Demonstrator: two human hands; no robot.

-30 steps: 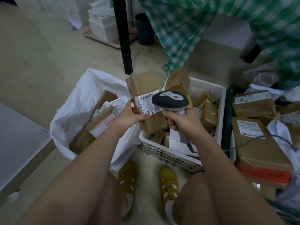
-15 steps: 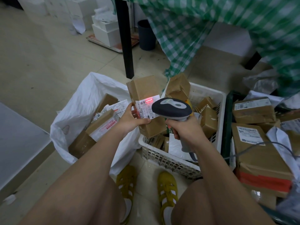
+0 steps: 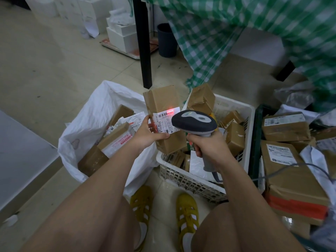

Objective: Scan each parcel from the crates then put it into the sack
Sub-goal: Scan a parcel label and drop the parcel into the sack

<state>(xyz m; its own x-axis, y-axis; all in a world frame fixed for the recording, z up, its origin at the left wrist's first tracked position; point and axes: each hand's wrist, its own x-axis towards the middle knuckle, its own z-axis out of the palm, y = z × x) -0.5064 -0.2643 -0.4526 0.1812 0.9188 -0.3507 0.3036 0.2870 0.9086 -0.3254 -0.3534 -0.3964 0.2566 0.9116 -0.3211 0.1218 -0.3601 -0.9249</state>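
Left hand [image 3: 147,135] grips upright parcel [image 3: 164,115], long axis vertical, label facing scanner [image 3: 194,122] clutched in right hand [image 3: 209,145].

Dim, flat indoor light; soft shadows. Red scanner glow on parcel label [image 3: 166,118]. Wide-angle bending and blur toward frame edges around it.

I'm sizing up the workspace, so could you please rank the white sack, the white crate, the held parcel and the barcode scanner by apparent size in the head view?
1. white sack
2. white crate, close to the sack; both are partly hidden, so their order is unsure
3. held parcel
4. barcode scanner, though it is nearer the camera
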